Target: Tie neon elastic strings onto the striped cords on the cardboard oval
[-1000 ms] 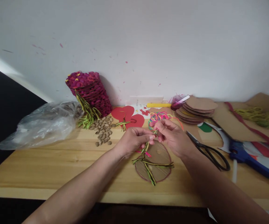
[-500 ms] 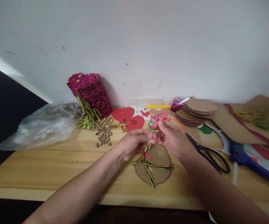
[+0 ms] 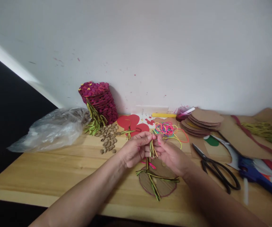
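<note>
Between my two hands hangs a small green, yellow and dark yarn tassel [image 3: 152, 149]. My left hand [image 3: 136, 147] pinches its top between thumb and fingertips. My right hand [image 3: 171, 153] has its thumb and fingers closed at the tassel's right side. Just below lies a cardboard disc [image 3: 164, 186] with a dark reddish edge, and crossed bundles of green and black yarn [image 3: 153, 184] rest on it. A short pink strand [image 3: 152, 165] shows near the disc's top. Beyond my hands is a tangle of bright multicoloured cord [image 3: 164, 129].
Black scissors [image 3: 215, 167] and a blue-handled tool [image 3: 256, 175] lie on the right. Cardboard rounds [image 3: 204, 118] are stacked behind them. Brown seed-like pieces [image 3: 109, 135], a purple textured container [image 3: 100, 101] and a plastic bag [image 3: 51, 130] stand to the left. Red paper shapes [image 3: 128, 121] lie behind.
My hands have come together around the tassel, which now hangs in fuller view. My right hand has lowered from the bright cord. The whole view has shifted slightly.
</note>
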The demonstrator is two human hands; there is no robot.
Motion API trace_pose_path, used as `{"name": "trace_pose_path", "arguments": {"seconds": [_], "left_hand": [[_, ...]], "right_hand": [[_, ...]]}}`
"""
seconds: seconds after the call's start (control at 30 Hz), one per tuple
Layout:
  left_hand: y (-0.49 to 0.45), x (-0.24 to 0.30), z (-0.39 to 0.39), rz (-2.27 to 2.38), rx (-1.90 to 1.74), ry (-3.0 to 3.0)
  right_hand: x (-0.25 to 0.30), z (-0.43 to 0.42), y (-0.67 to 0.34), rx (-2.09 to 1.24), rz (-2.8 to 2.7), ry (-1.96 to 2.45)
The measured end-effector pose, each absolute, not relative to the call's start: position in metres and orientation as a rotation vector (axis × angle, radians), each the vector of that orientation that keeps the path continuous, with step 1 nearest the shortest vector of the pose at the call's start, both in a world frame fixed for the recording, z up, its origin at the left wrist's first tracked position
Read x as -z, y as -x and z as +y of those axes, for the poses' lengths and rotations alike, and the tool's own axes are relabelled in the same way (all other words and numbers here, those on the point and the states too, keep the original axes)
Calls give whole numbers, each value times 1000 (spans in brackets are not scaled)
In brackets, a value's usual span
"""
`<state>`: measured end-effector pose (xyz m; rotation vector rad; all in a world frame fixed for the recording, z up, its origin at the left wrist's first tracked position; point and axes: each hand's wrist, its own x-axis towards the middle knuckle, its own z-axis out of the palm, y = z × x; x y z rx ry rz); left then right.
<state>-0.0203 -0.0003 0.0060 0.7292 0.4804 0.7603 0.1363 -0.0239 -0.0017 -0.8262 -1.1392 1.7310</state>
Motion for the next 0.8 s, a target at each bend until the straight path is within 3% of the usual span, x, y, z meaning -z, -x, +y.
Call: {"name": "trace_pose_path", "arguments": {"seconds": [0.17, 0.27, 0.33, 0.47, 0.53, 0.8], "left_hand": [[21, -9, -1, 428, -745, -727], [22, -10, 0, 388, -747, -673], [22, -9, 0, 363, -748, -650], [22, -9, -1, 365, -722, -653], [21, -9, -3, 370, -686, -656], [18, -10, -9, 361, -631, -663]], "right_hand": [[0, -20, -143, -1778, -969, 803], [-2, -19, -149, -1634, -1079, 893], [-5, -18, -153, -1351, -1270, 1008], [-11, -17, -160, -478, -1640, 1130], [-11, -17, -161, -300, -1805, 1114], [-5, -21, -156, -446, -2030, 1202]]}}
